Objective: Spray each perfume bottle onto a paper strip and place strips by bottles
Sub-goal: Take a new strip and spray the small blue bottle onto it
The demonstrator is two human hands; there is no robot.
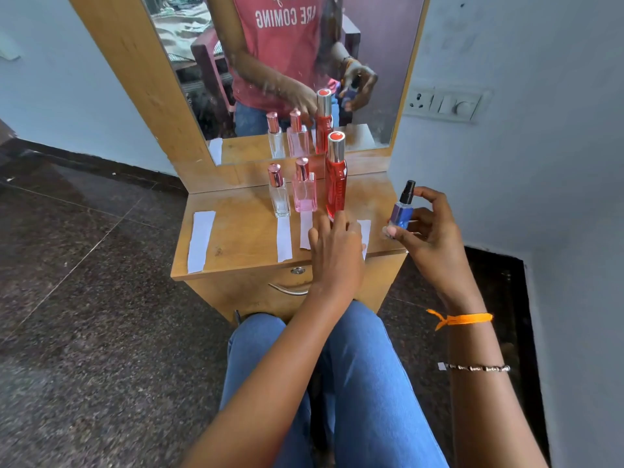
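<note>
A person is sitting at a small wooden dressing table (236,244), its mirror (297,62) at twelve o'clock. The tall red bottle (335,177), pink bottle (305,192) and clear bottle (279,194) are standing in a row, strips lying below the latter two. The left hand (336,246) is pressing flat, fingers spread, on a paper strip (365,231). At three o'clock, the right hand (427,228) is gripping the blue bottle (401,211), apparently the last; spraying likely requires aiming past the red bottle. A spare strip (201,241) is lying at nine o'clock.
</note>
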